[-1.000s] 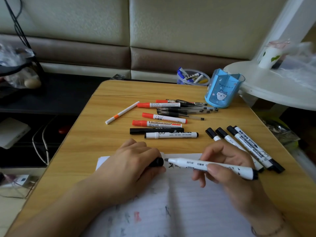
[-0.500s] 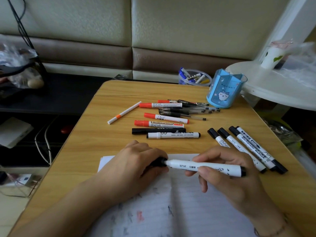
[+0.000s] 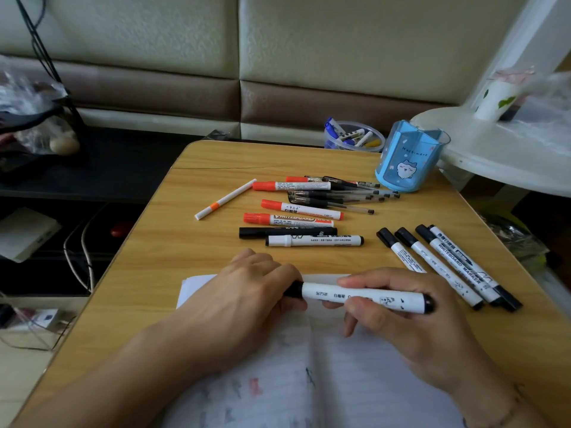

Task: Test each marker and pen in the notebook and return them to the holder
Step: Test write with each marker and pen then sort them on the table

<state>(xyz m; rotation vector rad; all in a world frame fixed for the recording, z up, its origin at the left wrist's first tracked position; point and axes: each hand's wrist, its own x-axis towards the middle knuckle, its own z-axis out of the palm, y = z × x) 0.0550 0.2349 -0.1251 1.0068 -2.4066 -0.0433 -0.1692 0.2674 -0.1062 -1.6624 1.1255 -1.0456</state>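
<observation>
The left hand (image 3: 247,291) is gripping the black cap (image 3: 294,289) while the right hand (image 3: 398,307) is pinching the white marker (image 3: 364,296) level over the notebook (image 3: 355,381), seemingly seating the cap so the marker can go into the blue holder (image 3: 408,156) at the desk's (image 3: 173,251) far edge.

- The left hand (image 3: 247,291) covers most of the black cap (image 3: 294,289) of the marker (image 3: 364,299)
- The notebook (image 3: 355,366) runs off the bottom edge, its scribbles blurred
- The right hand (image 3: 398,316) hides the lower ends of two black-capped markers (image 3: 401,251)
- Small print on the marker labels is unreadable
</observation>
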